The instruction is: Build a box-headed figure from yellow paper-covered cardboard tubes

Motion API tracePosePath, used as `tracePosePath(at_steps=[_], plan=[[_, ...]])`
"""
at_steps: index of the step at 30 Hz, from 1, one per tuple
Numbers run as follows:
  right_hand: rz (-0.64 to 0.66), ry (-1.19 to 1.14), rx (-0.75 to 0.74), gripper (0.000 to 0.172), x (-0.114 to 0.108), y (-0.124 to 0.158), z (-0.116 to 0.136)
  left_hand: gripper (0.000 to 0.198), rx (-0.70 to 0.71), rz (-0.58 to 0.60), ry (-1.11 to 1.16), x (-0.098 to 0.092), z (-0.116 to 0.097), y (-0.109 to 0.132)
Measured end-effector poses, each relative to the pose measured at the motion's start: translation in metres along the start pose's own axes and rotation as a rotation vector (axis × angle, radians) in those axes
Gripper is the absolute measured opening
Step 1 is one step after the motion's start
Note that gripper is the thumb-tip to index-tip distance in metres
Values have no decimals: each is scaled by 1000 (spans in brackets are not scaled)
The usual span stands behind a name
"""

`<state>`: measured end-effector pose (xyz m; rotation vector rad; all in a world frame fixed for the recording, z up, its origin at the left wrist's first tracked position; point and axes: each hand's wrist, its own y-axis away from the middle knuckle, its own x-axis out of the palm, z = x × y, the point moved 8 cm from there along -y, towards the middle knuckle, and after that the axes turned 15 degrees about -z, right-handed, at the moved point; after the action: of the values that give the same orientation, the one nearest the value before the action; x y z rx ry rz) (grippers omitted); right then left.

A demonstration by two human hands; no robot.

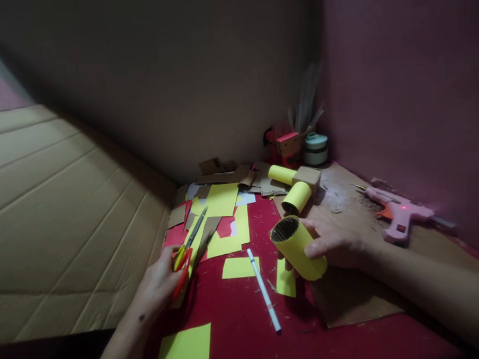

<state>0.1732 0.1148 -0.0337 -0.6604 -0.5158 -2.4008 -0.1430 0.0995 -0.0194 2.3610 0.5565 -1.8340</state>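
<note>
A red table [233, 320] bore yellow paper [185, 348], a white stick [264, 290] overlapping one piece, scraps [225, 226] toward the back and, at right, cardboard [356, 296].

One camera, worn on the head of the person at work here, looks forward and down along a red table [237, 312], its near edge running out of frame below. The left hand [162, 278] and right hand [331, 241] show at close range. Farther off, the lens faces the corner where a grey wall [179, 71] meets a purple wall [398, 88], behind a small jar [315, 151]. Cardboard [66, 213] spans the left side of the wide view.
</note>
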Motion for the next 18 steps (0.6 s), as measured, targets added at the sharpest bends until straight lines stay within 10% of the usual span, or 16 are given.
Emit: tracePosePath(at_steps=[9, 18], plan=[[-15, 15, -67, 57, -3, 0, 10, 59, 679, 80, 289, -17, -108, 60], [17, 89, -150, 58, -4, -3, 11, 56, 945, -26, 178, -15, -145, 76]])
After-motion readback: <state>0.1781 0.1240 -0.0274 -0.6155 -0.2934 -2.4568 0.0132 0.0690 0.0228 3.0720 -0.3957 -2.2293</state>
